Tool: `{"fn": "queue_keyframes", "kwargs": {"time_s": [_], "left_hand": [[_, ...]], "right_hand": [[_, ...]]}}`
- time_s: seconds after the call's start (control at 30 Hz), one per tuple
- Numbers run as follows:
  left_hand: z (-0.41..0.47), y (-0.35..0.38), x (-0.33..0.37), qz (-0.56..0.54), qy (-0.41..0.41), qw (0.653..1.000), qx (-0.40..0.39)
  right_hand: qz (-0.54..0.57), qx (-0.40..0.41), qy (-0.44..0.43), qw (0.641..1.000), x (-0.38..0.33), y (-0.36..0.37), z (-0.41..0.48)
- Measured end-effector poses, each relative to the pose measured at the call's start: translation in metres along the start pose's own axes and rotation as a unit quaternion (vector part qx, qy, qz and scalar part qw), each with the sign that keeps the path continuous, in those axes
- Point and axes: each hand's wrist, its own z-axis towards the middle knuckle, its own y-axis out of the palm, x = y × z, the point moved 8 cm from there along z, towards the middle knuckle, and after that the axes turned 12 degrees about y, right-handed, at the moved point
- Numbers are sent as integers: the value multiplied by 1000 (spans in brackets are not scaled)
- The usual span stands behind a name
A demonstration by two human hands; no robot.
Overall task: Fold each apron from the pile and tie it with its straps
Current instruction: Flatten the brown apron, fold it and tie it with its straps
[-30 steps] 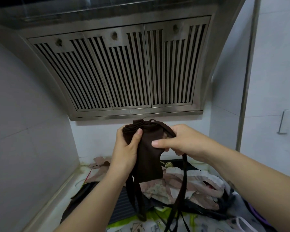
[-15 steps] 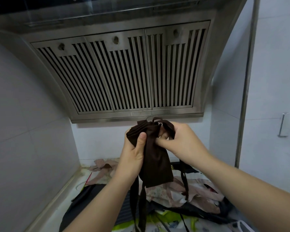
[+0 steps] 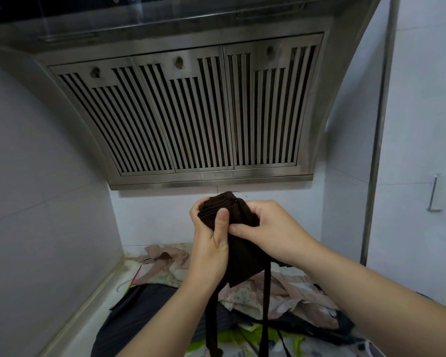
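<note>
A dark brown apron (image 3: 242, 258), folded into a narrow bundle, is held up in the air below the range hood. My left hand (image 3: 210, 240) grips its upper part, thumb pressed on the front. My right hand (image 3: 265, 228) holds the bundle from the right, fingers curled over the top fold and a strap. Two brown straps (image 3: 265, 305) hang down from the bundle toward the counter. Beneath them the pile of aprons (image 3: 281, 297) lies spread out, with pink floral, dark striped and yellow-green printed cloth.
A steel range hood (image 3: 191, 119) with slatted filters hangs just above my hands. Grey tiled walls close in the left side and the back. A metal pipe (image 3: 379, 130) runs down the right wall, beside a small hook (image 3: 436, 193).
Both hands have shifted right and come closer together on the bundle's top. The right hand now covers the top fold and strap, and the bundle looks more tightly gathered.
</note>
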Motion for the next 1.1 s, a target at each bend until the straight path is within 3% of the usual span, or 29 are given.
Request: {"fn": "queue_keyframes", "kwargs": {"time_s": [0.3,0.5,0.73,0.9,1.0,1.1], "left_hand": [[-3,0,0,-14,-15,1000,6],[-3,6,3,-36,-21,999,8],[3,-1,-11,-21,-52,997,46],[0,-10,-16,-16,-82,995,62],[0,-18,-22,-36,-124,987,92],[2,-27,-23,-57,-149,978,136]], "right_hand": [[-67,-31,-35,997,-13,2,-2],[-21,-69,-5,997,-9,-3,3],[22,-40,-33,998,-8,-6,7],[-85,51,-33,995,-14,-36,9],[-162,31,-40,985,-17,-37,4],[-151,10,-38,988,-12,-34,-3]]}}
